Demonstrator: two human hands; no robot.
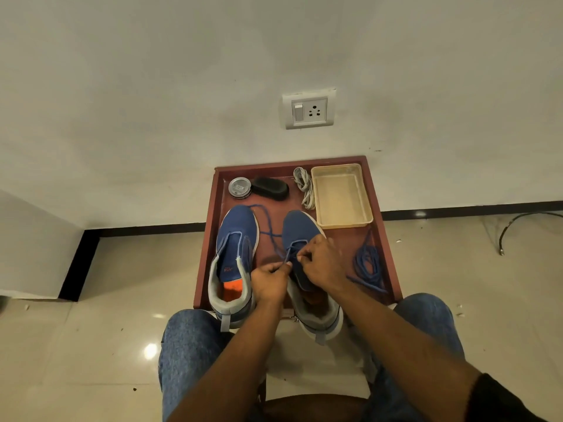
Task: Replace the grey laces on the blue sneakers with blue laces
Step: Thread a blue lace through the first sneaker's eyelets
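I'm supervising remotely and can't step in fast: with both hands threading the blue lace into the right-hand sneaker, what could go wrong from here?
1. The free run of the blue lace trails across the toe of the left-hand sneaker; a hard pull might drag or snag there.
2. Both the left hand and right hand pinch the lace, so nothing braces the right-hand sneaker, whose heel overhangs the table edge; it could slide off.

Both arms reach toward 12 o'clock; left hand (pixel 268 280) and right hand (pixel 320 261) curled, fingertips pinching, nearly touching.
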